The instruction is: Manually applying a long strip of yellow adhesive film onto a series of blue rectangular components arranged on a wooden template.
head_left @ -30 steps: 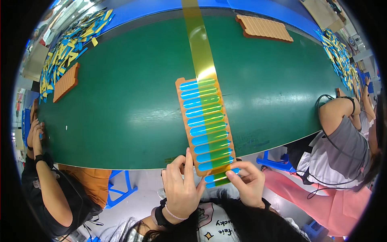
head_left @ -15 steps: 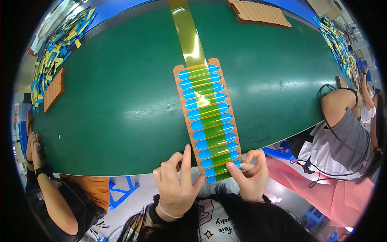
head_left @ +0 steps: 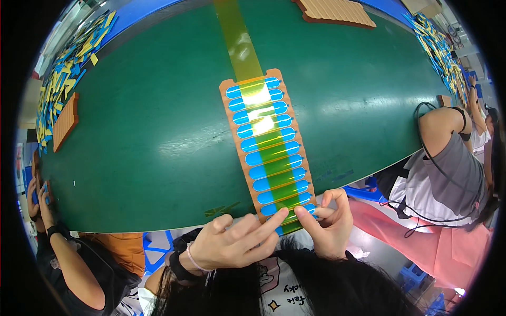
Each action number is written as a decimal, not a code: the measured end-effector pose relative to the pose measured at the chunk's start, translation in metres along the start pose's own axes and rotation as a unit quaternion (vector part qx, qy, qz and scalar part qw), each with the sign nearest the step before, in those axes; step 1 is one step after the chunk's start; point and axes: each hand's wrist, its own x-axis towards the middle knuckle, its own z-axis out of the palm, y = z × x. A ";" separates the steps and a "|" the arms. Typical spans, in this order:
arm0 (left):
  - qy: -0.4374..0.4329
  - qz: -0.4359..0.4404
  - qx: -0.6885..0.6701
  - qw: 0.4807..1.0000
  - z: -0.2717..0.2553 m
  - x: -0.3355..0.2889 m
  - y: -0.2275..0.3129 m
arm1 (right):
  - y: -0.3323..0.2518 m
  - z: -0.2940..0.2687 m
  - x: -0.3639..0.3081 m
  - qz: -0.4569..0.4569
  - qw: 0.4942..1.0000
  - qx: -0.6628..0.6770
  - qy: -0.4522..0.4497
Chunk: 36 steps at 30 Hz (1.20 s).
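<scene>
A brown grooved board (head_left: 235,126) lies lengthwise before me on the green table, its near end over the table's edge. Blue round-ended strips (head_left: 253,158) fill its grooves in a row. Clear yellow tape (head_left: 240,45) runs down the middle over them and on past the far end. My left hand (head_left: 237,239) reaches in from the left, index finger stretched out, its tip on the tape near the close end. My right hand (head_left: 332,226) grips the board's near right edge, thumb on top, the other fingers bent beside it and partly hidden.
Another grooved board (head_left: 337,13) lies at the far right, and one more (head_left: 66,122) at the left. Heaps of blue and yellow strips (head_left: 68,73) line both far corners. Co-workers sit left and right; a black cable (head_left: 421,131) hangs beside the right one.
My left hand has swung right from the board's left edge, bringing its index fingertip onto the tape beside my right thumb. My right hand keeps its grip.
</scene>
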 end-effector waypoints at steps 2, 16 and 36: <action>0.016 -0.027 -0.025 0.999 0.001 0.002 0.003 | 0.000 -0.003 0.000 -0.004 1.000 -0.008 -0.004; 0.030 -0.024 -0.001 0.999 -0.002 0.001 0.009 | -0.059 -0.002 0.027 -0.175 0.926 -0.242 -0.232; -0.132 -0.165 -0.220 0.952 -0.041 0.024 -0.041 | -0.067 0.009 0.030 -0.200 0.862 -0.399 -0.240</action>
